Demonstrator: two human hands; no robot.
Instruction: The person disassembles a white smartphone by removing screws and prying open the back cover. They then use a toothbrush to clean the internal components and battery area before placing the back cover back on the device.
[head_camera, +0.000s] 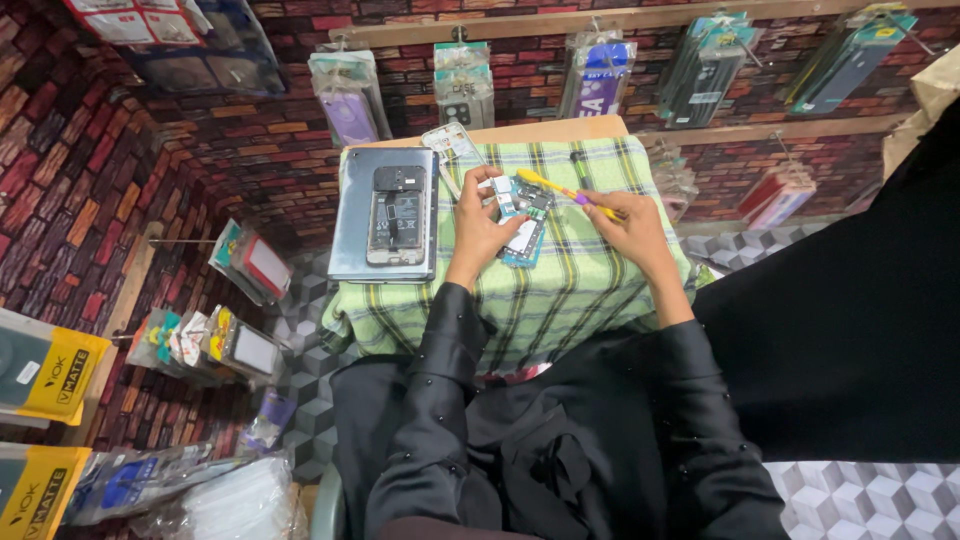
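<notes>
My left hand (480, 225) holds down an opened phone (524, 222) with its back removed, its inner boards showing, on a green checked cloth (570, 290). My right hand (630, 228) grips a yellow screwdriver (552, 185) with a purple collar, its tip pointing at the upper part of the phone. Both sleeves are black.
A grey tablet-like slab (352, 215) lies left on the cloth with another opened phone (398, 215) on top. A clear phone case (452, 142) lies at the table's far edge. Packaged phone cases (348, 95) hang on brick-patterned walls all round. More packets (215, 345) hang lower left.
</notes>
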